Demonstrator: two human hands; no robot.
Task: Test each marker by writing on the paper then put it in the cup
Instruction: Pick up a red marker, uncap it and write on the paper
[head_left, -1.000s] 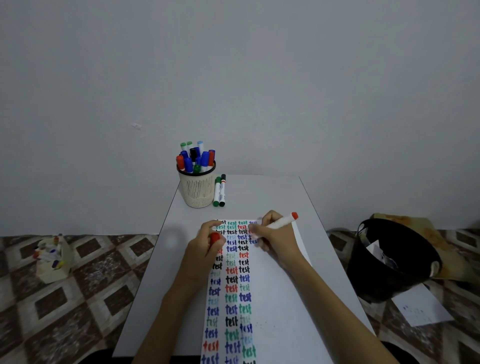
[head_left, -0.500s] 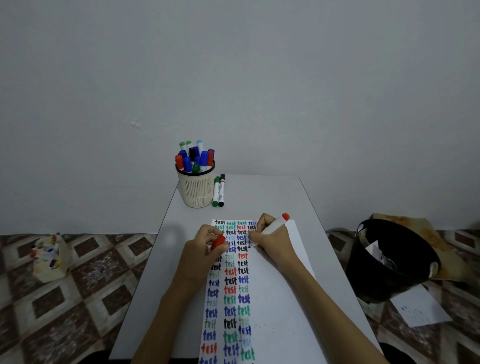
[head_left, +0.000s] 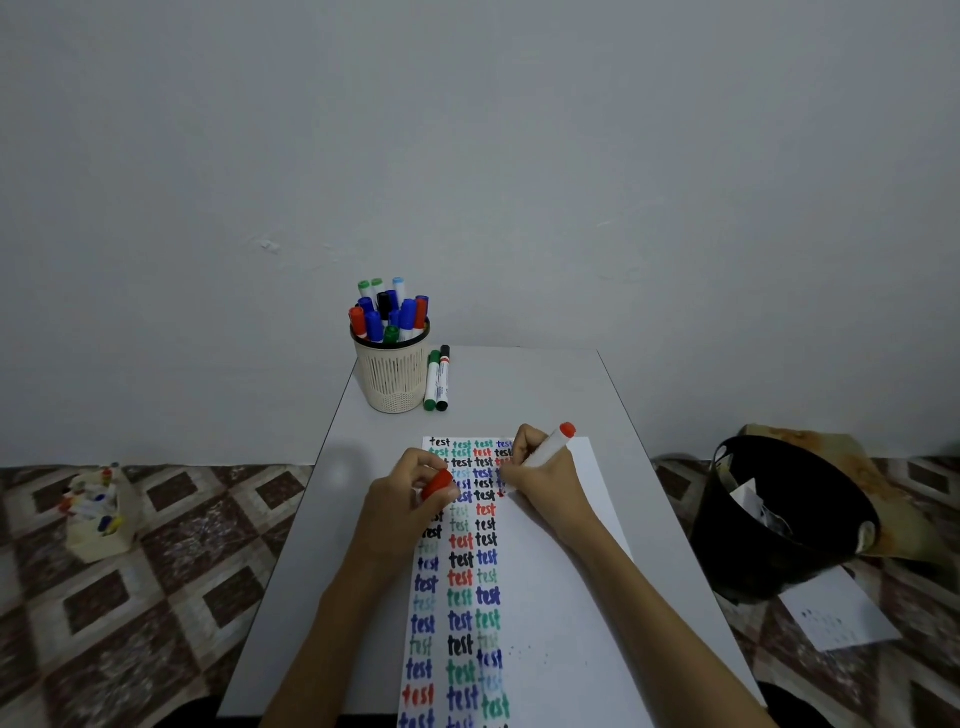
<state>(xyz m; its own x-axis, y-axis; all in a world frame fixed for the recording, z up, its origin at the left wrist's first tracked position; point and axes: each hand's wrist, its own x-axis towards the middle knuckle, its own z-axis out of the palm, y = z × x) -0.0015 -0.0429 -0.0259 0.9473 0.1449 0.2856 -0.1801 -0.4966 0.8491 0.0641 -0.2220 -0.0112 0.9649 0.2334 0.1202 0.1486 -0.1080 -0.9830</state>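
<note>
You are sitting in what looks like a plain room in a home, set up as a makeshift desk corner rather than an office or lab. The small grey table (head_left: 519, 384) is pushed up against a bare, pale painted wall (head_left: 467, 156) with a few scuffs. Under you the floor (head_left: 171, 561) is laid with brown and cream diamond-patterned tiles, a household kind of finish. To your right a black plastic bin (head_left: 779, 525) stands on the floor with scrap paper in it, beside a loose sheet (head_left: 836, 613). To your left a small cream holder (head_left: 101, 514) of coloured bits sits directly on the tiles.
</note>
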